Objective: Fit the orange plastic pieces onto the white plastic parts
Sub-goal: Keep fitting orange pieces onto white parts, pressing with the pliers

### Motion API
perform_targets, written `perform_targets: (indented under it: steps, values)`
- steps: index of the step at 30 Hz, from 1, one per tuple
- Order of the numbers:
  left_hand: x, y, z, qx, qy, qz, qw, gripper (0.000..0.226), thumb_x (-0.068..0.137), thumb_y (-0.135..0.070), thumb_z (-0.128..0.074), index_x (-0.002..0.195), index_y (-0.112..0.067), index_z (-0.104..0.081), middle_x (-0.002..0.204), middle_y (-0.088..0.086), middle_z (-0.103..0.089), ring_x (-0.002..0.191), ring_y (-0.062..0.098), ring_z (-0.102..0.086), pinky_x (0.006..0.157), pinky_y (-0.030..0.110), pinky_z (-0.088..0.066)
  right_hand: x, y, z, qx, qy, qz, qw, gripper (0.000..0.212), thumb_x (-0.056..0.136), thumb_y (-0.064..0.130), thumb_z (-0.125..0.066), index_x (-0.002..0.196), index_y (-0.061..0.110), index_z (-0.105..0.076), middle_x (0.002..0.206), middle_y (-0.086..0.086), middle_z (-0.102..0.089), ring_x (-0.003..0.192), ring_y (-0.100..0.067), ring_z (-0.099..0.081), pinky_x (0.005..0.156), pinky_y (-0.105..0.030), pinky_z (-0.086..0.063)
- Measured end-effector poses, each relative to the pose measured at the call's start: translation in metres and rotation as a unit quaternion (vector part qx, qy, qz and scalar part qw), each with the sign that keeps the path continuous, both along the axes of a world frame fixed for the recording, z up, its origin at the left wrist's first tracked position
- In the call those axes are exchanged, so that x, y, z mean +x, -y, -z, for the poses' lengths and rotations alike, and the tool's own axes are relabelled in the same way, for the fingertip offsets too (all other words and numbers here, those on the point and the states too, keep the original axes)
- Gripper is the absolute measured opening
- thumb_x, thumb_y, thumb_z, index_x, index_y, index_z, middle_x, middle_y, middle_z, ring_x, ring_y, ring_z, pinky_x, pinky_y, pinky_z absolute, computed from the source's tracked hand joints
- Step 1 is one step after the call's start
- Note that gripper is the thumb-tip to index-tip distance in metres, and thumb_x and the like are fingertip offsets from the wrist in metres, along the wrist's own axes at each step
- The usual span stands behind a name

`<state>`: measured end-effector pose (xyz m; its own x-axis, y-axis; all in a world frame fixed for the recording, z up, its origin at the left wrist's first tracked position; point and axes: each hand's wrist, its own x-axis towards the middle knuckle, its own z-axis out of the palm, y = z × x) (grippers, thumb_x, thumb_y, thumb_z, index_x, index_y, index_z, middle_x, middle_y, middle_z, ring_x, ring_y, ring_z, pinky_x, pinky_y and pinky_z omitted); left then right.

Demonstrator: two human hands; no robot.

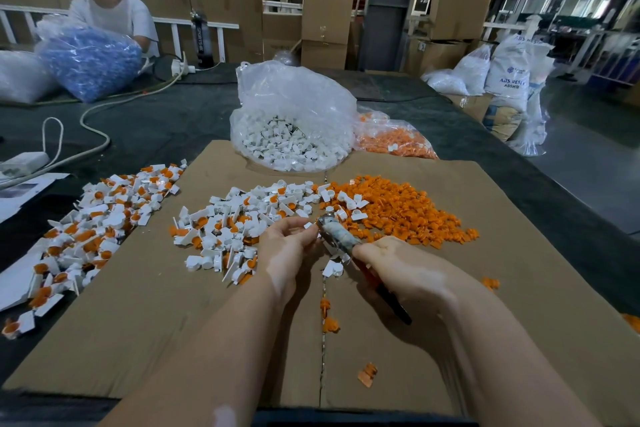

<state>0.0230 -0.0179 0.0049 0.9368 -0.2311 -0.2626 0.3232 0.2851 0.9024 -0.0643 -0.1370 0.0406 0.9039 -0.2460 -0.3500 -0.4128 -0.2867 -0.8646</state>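
Head view: a dark worktop point(166, 121) carries a flat cardboard sheet point(166, 305), our landmark. At the sheet's far edge sits a clear bag of white plastic parts point(291, 146), and just right of it a bag of orange pieces point(394, 140). On the sheet's right half lies the loose heap of orange plastic pieces point(401, 208); at its middle, a heap of white parts point(235, 222), some already with orange fitted. More fitted ones point(93, 222) spill over the sheet's left edge. Beyond the worktop stand cardboard boxes point(325, 28) and white sacks point(509, 80); another person point(114, 21) handles a bag of blue parts point(90, 62).

Above the sheet's centre, the left hand point(287, 246) pinches a small white part point(308, 225). The right hand point(401, 270) has its grip clamped round a taped tool point(337, 236), whose tip sits just beside that part.
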Motion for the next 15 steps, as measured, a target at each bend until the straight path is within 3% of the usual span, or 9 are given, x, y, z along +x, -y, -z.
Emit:
perform_targets:
  steps: [4,8,11,15]
  values:
    - [0.0,0.0,0.0,0.004,-0.003,0.003,1.0,0.018,0.086,0.002,-0.058,0.103,-0.004,-0.059,0.093,0.013,-0.063,0.066,0.013,-0.065,0.049,0.018,-0.052,0.001,0.003,-0.013,-0.138,-0.031,-0.102,0.985,0.03,0.099,0.027,-0.031,0.076,0.012,-0.045,0.075,-0.012,-0.042,0.067,-0.023,-0.039,0.063,-0.035,-0.029]
    - [0.0,0.0,0.0,0.012,0.0,0.003,1.0,0.016,0.086,0.002,-0.059,0.101,-0.004,-0.06,0.088,0.012,-0.063,0.06,0.01,-0.065,0.048,0.018,-0.051,0.0,0.001,-0.013,-0.232,-0.015,-0.119,0.965,0.038,0.099,0.04,-0.032,0.084,0.012,-0.053,0.068,-0.002,-0.042,0.06,-0.016,-0.039,0.056,-0.029,-0.03]
    - [0.0,0.0,0.002,0.016,0.0,0.009,1.0,0.017,0.086,0.002,-0.058,0.102,-0.003,-0.059,0.094,0.016,-0.063,0.07,0.016,-0.066,0.053,0.022,-0.055,0.001,-0.002,-0.005,-0.248,0.001,-0.104,0.963,0.036,0.097,0.046,-0.034,0.096,0.015,-0.053,0.072,0.002,-0.045,0.061,-0.013,-0.041,0.053,-0.025,-0.029]
    - [0.0,0.0,0.003,0.028,0.008,0.01,1.0,0.017,0.086,0.002,-0.058,0.102,-0.004,-0.059,0.096,0.017,-0.063,0.073,0.018,-0.066,0.052,0.02,-0.053,0.001,-0.002,0.003,-0.255,0.016,-0.082,0.963,0.033,0.096,0.047,-0.037,0.092,0.017,-0.05,0.076,0.001,-0.047,0.063,-0.012,-0.043,0.054,-0.025,-0.03]
